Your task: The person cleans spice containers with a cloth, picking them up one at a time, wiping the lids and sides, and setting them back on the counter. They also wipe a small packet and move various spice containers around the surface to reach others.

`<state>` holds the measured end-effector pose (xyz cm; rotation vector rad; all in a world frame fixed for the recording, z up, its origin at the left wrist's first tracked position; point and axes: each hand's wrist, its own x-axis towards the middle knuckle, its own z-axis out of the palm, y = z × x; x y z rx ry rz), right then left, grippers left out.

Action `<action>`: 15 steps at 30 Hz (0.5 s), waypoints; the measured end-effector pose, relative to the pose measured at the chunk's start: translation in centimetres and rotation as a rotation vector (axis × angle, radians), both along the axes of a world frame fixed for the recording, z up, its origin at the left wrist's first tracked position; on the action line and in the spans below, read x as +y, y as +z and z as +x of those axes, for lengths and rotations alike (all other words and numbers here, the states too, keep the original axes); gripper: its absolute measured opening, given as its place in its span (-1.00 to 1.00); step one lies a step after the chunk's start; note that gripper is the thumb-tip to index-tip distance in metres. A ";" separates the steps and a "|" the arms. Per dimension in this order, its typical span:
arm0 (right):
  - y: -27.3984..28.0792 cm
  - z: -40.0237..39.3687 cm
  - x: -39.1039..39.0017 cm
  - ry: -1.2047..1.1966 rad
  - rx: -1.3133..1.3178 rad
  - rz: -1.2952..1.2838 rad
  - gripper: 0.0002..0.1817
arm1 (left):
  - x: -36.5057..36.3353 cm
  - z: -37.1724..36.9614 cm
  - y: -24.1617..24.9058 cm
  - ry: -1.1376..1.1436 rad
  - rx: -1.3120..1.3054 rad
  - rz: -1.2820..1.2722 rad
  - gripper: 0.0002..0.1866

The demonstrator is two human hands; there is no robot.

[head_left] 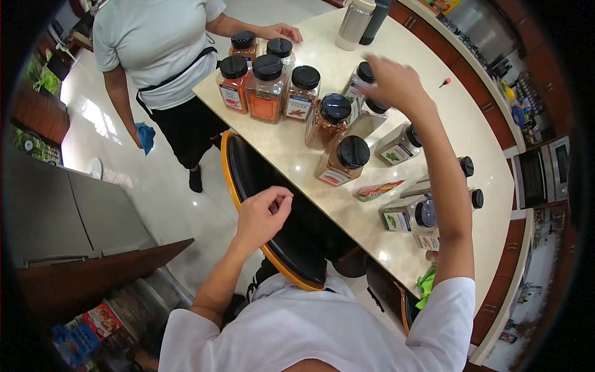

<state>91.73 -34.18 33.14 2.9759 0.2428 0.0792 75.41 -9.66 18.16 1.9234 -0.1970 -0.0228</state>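
My right hand (396, 85) reaches across the countertop, its fingers and thumb apart and slightly blurred, close over two black-lidded spice jars. One is a labelled jar (353, 88); the other, a clear jar (370, 121), is partly covered by the hand. Near me, in front of the table edge, my left hand (266, 214) is curled into a loose fist above a black chair seat (297, 253), with nothing showing in it. A jar of red flakes (323, 127) and a brown spice jar (338, 166) stand between the hands.
Several spice jars (266, 93) stand grouped at the far left corner. More jars (400, 149) lie on the right, beside a small packet (378, 190) and a green cloth (426, 286). Another person (158, 46) stands at the left with a blue cloth (145, 136). Bottles (355, 26) stand behind.
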 end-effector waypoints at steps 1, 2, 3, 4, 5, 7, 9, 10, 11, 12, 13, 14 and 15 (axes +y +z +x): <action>-0.1 1.9 1.1 0.070 -0.081 0.116 -0.44 | 0.0 -0.2 0.0 -0.008 -0.022 0.040 -0.91; -0.7 4.1 2.9 0.187 -0.190 0.184 -0.46 | 0.0 -0.3 0.0 -0.005 -0.043 0.043 -0.90; -0.2 5.4 5.7 0.143 -0.135 0.242 -0.47 | -0.1 -0.3 0.0 -0.020 -0.044 0.058 -0.90; -0.1 6.6 7.9 0.121 -0.039 0.338 -0.44 | -0.1 -0.3 0.0 0.007 -0.059 0.082 -0.90; -0.9 8.5 9.7 0.077 -0.031 0.235 -0.34 | -0.2 -0.2 -0.1 0.035 -0.079 0.103 -0.90; -4.1 12.7 12.1 -0.067 -0.027 0.288 -0.24 | -0.2 -0.2 -0.2 0.029 -0.104 0.129 -0.88; -5.7 13.3 13.0 -0.048 -0.127 0.241 -0.23 | 0.0 -0.3 -0.1 0.039 -0.066 0.113 -0.88; -5.7 13.9 12.8 -0.048 -0.129 0.242 -0.23 | 0.1 -0.3 -0.4 0.043 -0.087 0.097 -0.88; -5.5 14.6 12.2 -0.020 -0.017 0.358 -0.22 | 0.1 -0.3 -0.4 0.046 -0.086 0.096 -0.88; -5.4 15.3 11.4 0.008 0.098 0.471 -0.21 | 0.1 -0.3 -0.5 0.049 -0.107 0.099 -0.88; -4.7 15.9 10.6 0.012 0.101 0.468 -0.21 | 0.1 -0.3 -0.5 0.053 -0.127 0.102 -0.88; -3.6 16.7 9.5 -0.070 0.191 0.556 -0.24 | 0.1 -0.3 -0.4 0.059 -0.123 0.100 -0.88; -2.4 16.7 8.7 -0.153 0.282 0.642 -0.28 | 0.0 -0.3 -0.3 0.064 -0.108 0.108 -0.88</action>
